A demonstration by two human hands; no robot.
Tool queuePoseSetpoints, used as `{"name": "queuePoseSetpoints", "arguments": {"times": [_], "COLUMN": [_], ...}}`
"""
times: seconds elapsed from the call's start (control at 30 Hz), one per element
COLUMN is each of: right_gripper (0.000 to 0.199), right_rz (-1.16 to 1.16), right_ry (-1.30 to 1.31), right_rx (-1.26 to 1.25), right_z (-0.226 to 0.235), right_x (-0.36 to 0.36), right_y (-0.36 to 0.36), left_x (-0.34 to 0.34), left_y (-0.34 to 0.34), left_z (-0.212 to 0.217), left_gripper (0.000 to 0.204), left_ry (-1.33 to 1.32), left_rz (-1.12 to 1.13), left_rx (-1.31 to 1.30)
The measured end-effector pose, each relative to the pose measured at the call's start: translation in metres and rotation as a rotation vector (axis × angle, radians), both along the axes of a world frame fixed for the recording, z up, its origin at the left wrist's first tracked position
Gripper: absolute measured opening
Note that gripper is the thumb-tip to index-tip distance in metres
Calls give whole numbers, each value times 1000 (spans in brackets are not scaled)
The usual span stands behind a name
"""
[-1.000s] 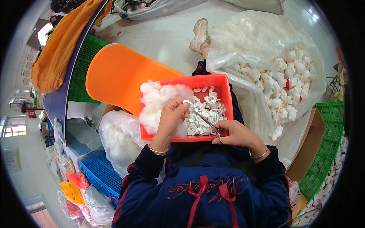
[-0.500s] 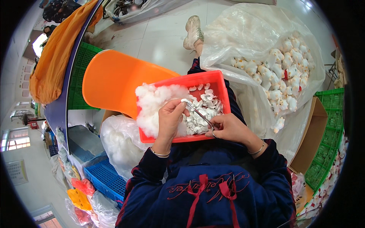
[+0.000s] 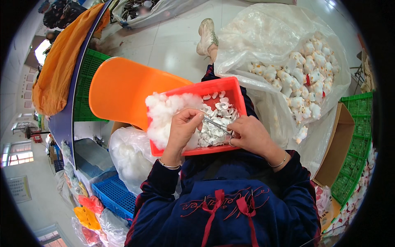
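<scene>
Over a red plastic tray (image 3: 235, 91) on my lap, my left hand (image 3: 184, 126) is closed in a pinch. The tip of a pair of metal forceps (image 3: 215, 124) meets its fingertips, and what they pinch is hidden. My right hand (image 3: 252, 135) grips the forceps by the looped handles, at the tray's near right. White fluffy stuffing (image 3: 168, 109) fills the tray's left part, beside and behind my left hand. Many small white pieces (image 3: 213, 133) lie heaped in its right part, below the forceps.
An orange chair (image 3: 127, 88) stands at the left. To the right, a large clear plastic bag (image 3: 263, 37) holds white stuffed pieces (image 3: 306, 82). A bag of stuffing (image 3: 131, 154) and a blue crate (image 3: 113, 195) are at lower left. Green crates (image 3: 349, 173) and cardboard (image 3: 335, 146) line the right.
A small white piece that showed at the forceps' tip by my left fingers no longer stands out. My right hand has shifted slightly up and right, and the tray slightly left.
</scene>
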State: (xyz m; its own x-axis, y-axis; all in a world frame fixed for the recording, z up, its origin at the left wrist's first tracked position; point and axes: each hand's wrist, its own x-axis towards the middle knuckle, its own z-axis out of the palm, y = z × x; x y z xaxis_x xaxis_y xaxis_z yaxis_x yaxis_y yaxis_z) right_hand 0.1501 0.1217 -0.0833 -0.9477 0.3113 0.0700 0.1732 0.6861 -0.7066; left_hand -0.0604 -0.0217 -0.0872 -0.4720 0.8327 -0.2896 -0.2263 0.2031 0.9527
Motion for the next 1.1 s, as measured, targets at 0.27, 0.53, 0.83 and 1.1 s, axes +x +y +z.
{"name": "queuePoseSetpoints", "arguments": {"times": [0.27, 0.53, 0.83, 1.1], "right_gripper": [31, 47, 56, 30], "right_rz": [22, -56, 54, 14], "right_ry": [-154, -50, -81, -141], "right_rx": [-534, -359, -2, -262], "right_z": [8, 12, 11, 19], "right_x": [-6, -7, -14, -25], "right_y": [-8, -11, -18, -19], "left_x": [5, -5, -6, 15], "left_y": [-1, 16, 19, 24], "left_z": [2, 8, 6, 7], "left_gripper": [8, 18, 21, 18], "left_ry": [-35, -334, -616, -590], "left_rz": [180, 492, 516, 435], "left_rx": [16, 148, 380, 366]}}
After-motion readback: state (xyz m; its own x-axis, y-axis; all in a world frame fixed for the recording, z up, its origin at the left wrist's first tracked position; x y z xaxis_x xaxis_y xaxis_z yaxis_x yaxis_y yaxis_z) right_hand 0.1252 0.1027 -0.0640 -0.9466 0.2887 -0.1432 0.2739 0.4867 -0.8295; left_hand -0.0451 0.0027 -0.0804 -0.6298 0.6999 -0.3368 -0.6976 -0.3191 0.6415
